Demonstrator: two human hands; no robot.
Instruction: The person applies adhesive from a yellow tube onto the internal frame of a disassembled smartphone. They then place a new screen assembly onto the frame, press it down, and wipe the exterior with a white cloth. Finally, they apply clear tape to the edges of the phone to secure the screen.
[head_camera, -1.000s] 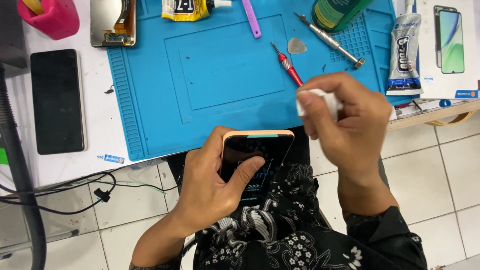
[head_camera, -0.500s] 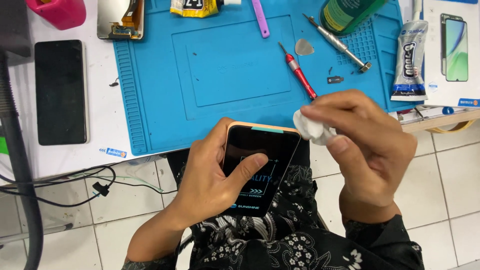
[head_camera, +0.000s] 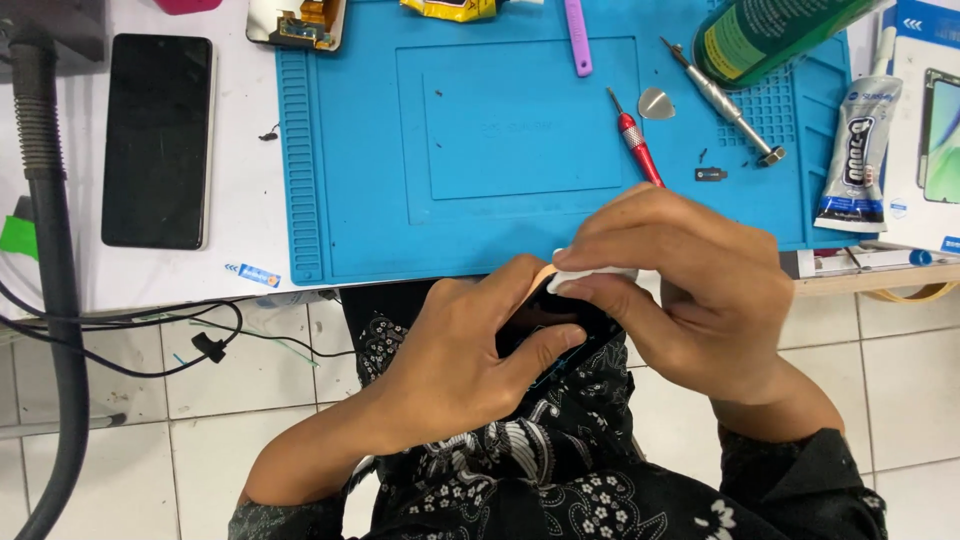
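Both hands clench: left hand (head_camera: 465, 350) grasping the phone (head_camera: 545, 325), right hand (head_camera: 690, 290) pinching a white wipe (head_camera: 590, 277).

The mat (head_camera: 480, 130) lies on the table (head_camera: 240, 150). A spare phone (head_camera: 157, 140) lies flat on the table, left of the mat. On the mat's right part lie 2 screwdrivers (head_camera: 638, 150), w/ a pick (head_camera: 656, 103) between them. A glue tube (head_camera: 860, 150) lies right of the mat, next to a box (head_camera: 930, 120). Both hands are below the mat, in front of the table edge. The left hand (head_camera: 470, 360) holds a phone (head_camera: 555, 320); the right hand (head_camera: 690, 290) presses a small cloth (head_camera: 590, 278) on the phone's top end.
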